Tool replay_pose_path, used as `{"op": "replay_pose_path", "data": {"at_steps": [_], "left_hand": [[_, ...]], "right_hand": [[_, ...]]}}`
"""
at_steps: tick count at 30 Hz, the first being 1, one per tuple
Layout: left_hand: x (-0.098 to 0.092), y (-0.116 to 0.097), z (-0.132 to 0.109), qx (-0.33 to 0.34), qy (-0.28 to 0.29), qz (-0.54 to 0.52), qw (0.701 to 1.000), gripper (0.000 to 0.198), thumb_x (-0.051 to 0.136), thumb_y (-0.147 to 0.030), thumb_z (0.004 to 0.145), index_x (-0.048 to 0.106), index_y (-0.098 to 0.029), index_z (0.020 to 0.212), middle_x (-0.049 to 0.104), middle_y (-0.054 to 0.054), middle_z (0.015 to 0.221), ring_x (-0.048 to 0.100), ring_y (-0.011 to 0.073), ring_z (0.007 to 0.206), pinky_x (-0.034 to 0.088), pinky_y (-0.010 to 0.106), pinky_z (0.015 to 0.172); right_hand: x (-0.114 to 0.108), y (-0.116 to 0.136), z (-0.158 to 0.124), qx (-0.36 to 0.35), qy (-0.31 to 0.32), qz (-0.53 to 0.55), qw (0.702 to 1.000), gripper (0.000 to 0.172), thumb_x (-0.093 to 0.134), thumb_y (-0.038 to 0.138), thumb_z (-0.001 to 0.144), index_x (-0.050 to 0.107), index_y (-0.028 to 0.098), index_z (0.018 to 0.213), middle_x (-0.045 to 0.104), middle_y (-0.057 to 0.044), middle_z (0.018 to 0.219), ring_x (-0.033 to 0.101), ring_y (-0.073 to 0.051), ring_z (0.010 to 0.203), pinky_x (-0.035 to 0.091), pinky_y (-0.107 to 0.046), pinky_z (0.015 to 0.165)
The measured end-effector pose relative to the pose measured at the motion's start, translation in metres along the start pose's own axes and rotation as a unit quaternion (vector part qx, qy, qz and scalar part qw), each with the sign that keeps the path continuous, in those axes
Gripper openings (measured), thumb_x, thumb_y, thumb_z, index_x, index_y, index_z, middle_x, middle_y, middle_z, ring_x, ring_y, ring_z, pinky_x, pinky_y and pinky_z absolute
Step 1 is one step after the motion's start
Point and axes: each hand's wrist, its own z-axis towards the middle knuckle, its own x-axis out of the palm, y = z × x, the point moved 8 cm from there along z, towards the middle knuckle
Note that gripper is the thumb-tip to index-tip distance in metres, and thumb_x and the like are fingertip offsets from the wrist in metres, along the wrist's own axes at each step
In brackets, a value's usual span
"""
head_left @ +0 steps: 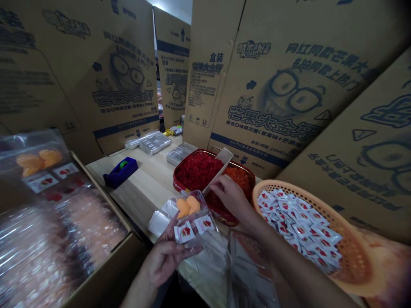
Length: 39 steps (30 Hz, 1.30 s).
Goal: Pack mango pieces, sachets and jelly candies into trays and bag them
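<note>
My left hand [168, 252] grips a clear plastic blister tray [208, 244] from below and the left side. In the tray lie two orange candy pieces [188, 206] and two small white sachets [194, 228] with red print. My right hand [229, 192] is over a red-rimmed tub [176, 184], at a pale divider [221, 164]. Its fingers are pinched together, and what is between them is hidden. One side of the tub holds red wrapped bits [199, 169]; on the other are orange-red ones [237, 177].
An orange basket [356, 256] full of white sachets stands at right. At left is a cardboard box [105, 261] of packed trays. A blue tape dispenser [120, 172] and clear empty trays [156, 142] sit on the wooden table [144, 171]. Large cartons [276, 25] wall in the back.
</note>
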Motion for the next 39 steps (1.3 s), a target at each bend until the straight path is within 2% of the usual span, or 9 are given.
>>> {"op": "replay_pose_path", "data": {"at_steps": [2, 6, 10, 13, 19, 25, 28, 34, 39], "left_hand": [[-0.005, -0.002, -0.002, 0.0, -0.006, -0.01, 1.0, 0.083, 0.046, 0.007, 0.062, 0.034, -0.036, 0.133, 0.053, 0.003, 0.127, 0.051, 0.0296, 0.113, 0.031, 0.058, 0.097], [-0.02, -0.006, -0.002, 0.015, -0.031, -0.042, 0.999, 0.084, 0.046, 0.007, 0.062, 0.035, -0.039, 0.132, 0.047, 0.001, 0.133, 0.046, 0.0311, 0.118, 0.03, 0.06, 0.097], [-0.03, -0.01, 0.001, 0.022, -0.054, -0.054, 0.997, 0.087, 0.046, 0.008, 0.06, 0.035, -0.041, 0.131, 0.046, 0.001, 0.134, 0.042, 0.033, 0.121, 0.031, 0.061, 0.096], [-0.031, -0.011, 0.004, 0.012, -0.059, -0.048, 0.997, 0.087, 0.046, 0.008, 0.058, 0.037, -0.041, 0.13, 0.047, 0.001, 0.133, 0.038, 0.0336, 0.123, 0.032, 0.061, 0.095], [-0.034, -0.019, 0.01, 0.029, -0.07, -0.026, 0.997, 0.088, 0.047, 0.007, 0.058, 0.036, -0.04, 0.131, 0.047, 0.002, 0.133, 0.04, 0.0326, 0.122, 0.033, 0.06, 0.095], [-0.043, -0.031, 0.017, 0.086, -0.112, -0.032, 0.989, 0.089, 0.048, 0.007, 0.059, 0.03, -0.041, 0.132, 0.044, 0.0, 0.136, 0.045, 0.0292, 0.119, 0.034, 0.056, 0.097], [-0.044, -0.034, 0.02, 0.107, -0.11, -0.028, 0.988, 0.09, 0.047, 0.007, 0.061, 0.027, -0.042, 0.133, 0.042, 0.001, 0.136, 0.046, 0.0282, 0.118, 0.035, 0.055, 0.097], [-0.046, -0.034, 0.025, 0.112, -0.118, -0.023, 0.986, 0.087, 0.048, 0.006, 0.061, 0.029, -0.042, 0.132, 0.044, -0.001, 0.135, 0.052, 0.0259, 0.112, 0.035, 0.053, 0.098], [-0.044, -0.038, 0.025, 0.12, -0.125, -0.015, 0.985, 0.085, 0.049, 0.006, 0.061, 0.032, -0.04, 0.13, 0.048, 0.0, 0.131, 0.048, 0.0261, 0.116, 0.034, 0.054, 0.098]], "right_hand": [[0.021, -0.001, 0.041, -0.034, 0.068, -0.078, 0.994, 0.013, 0.044, 0.017, 0.083, 0.056, 0.017, 0.087, 0.06, -0.005, 0.092, 0.055, -0.013, 0.085, 0.038, -0.021, 0.072], [0.079, -0.001, 0.105, -0.076, 0.179, -0.124, 0.973, 0.016, 0.052, 0.009, 0.075, 0.062, 0.018, 0.085, 0.064, -0.004, 0.092, 0.057, -0.015, 0.088, 0.038, -0.021, 0.072], [0.129, 0.0, 0.128, -0.095, 0.256, -0.152, 0.95, 0.02, 0.059, 0.007, 0.068, 0.064, 0.016, 0.085, 0.066, -0.007, 0.093, 0.059, -0.018, 0.087, 0.038, -0.021, 0.066], [0.147, -0.003, 0.133, -0.091, 0.283, -0.159, 0.941, 0.017, 0.054, 0.008, 0.072, 0.065, 0.015, 0.084, 0.067, -0.008, 0.09, 0.061, -0.017, 0.083, 0.038, -0.02, 0.063], [0.155, -0.01, 0.14, -0.084, 0.285, -0.158, 0.942, 0.018, 0.051, 0.008, 0.073, 0.065, 0.013, 0.082, 0.067, -0.011, 0.09, 0.061, -0.019, 0.086, 0.039, -0.021, 0.065], [0.147, -0.031, 0.15, -0.056, 0.253, -0.134, 0.956, 0.026, 0.05, 0.004, 0.071, 0.061, 0.014, 0.092, 0.066, -0.006, 0.092, 0.06, -0.013, 0.084, 0.04, -0.017, 0.066], [0.143, -0.04, 0.153, -0.044, 0.251, -0.121, 0.959, 0.026, 0.052, 0.005, 0.071, 0.06, 0.013, 0.094, 0.066, -0.004, 0.091, 0.059, -0.011, 0.078, 0.041, -0.016, 0.064], [0.155, -0.029, 0.144, -0.055, 0.255, -0.099, 0.96, 0.02, 0.055, 0.005, 0.068, 0.062, 0.015, 0.083, 0.065, -0.006, 0.091, 0.058, -0.015, 0.084, 0.04, -0.019, 0.069], [0.162, -0.027, 0.142, -0.035, 0.262, -0.062, 0.962, 0.024, 0.052, 0.001, 0.065, 0.063, 0.015, 0.082, 0.065, -0.008, 0.091, 0.058, -0.017, 0.087, 0.04, -0.022, 0.071]]}}
